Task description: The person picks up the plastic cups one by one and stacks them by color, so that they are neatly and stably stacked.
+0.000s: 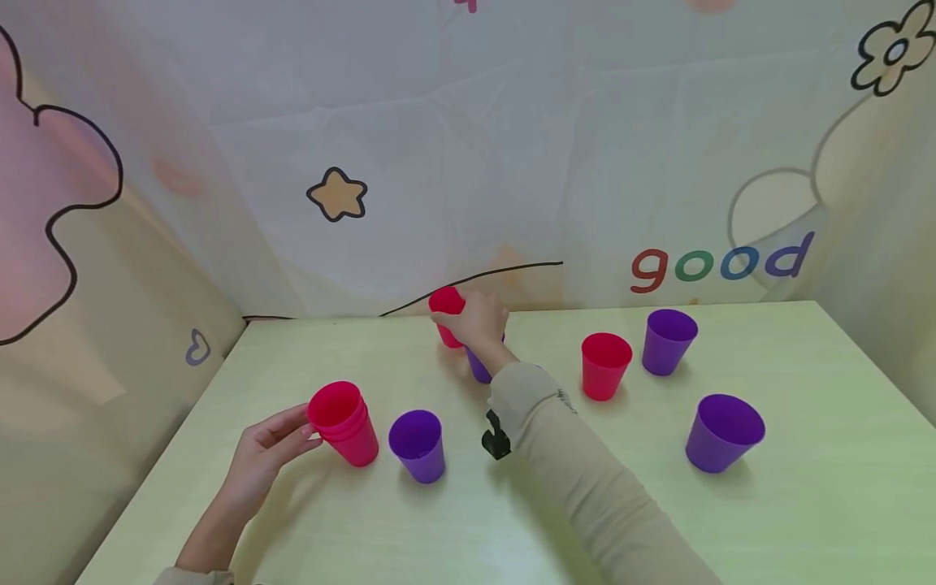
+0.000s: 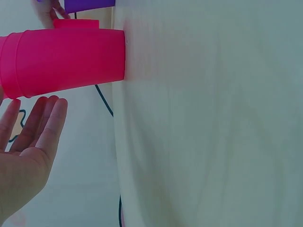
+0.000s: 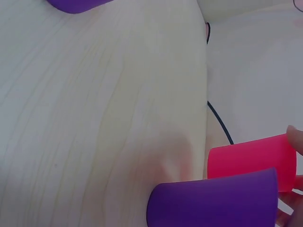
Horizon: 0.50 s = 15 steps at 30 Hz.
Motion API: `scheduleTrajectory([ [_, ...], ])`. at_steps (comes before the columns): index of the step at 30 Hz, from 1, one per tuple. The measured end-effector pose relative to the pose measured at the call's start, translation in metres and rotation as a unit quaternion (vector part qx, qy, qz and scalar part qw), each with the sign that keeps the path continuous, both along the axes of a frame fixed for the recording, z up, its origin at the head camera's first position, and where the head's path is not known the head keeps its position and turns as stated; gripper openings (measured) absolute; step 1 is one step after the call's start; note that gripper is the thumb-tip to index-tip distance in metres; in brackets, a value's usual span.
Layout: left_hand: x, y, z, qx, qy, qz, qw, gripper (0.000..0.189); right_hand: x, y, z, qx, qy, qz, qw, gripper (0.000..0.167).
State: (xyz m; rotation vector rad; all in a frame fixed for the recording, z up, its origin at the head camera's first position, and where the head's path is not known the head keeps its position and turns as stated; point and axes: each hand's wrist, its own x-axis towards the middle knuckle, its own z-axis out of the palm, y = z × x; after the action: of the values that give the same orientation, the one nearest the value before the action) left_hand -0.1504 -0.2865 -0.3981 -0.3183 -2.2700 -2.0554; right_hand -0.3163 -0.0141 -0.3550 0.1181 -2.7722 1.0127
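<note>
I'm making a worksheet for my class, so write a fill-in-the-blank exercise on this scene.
The tapered plastic cup stack beside the left hand and the tapered plastic cup in the right hand are both coloured ____.
In the head view, tapered purple plastic cups number ____.
Coloured letters on the pale backdrop spell ____.
Missing words: red; four; good.

The left hand [image 1: 270, 447] rises on a bare wrist [image 1: 237, 504] at the lower left, its fingers [image 2: 56, 120] extended, nearly straight. The right arm [image 1: 592, 479], sleeved to the wrist, stretches forward and slants leftward, reaching well beyond the left. The right hand [image 1: 477, 321] has its back towards the head camera, thumb [image 1: 446, 321] and fingers closed in a grip.
</note>
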Motion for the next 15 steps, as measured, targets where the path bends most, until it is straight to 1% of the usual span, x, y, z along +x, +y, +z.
scheduleTrajectory([
  [6,0.000,0.000,0.000,0.001,0.000,0.000,1.0000,0.032,0.007,0.001,0.011,-0.021,0.015,0.022,0.9994,0.060],
  [11,0.000,0.001,0.000,0.004,-0.001,0.003,1.0000,0.030,0.016,0.001,0.022,-0.051,0.019,0.044,0.9975,0.064],
  [15,0.000,0.001,0.000,0.002,-0.002,0.003,1.0000,0.031,0.022,0.000,0.027,-0.056,0.020,0.056,0.9967,0.066],
])
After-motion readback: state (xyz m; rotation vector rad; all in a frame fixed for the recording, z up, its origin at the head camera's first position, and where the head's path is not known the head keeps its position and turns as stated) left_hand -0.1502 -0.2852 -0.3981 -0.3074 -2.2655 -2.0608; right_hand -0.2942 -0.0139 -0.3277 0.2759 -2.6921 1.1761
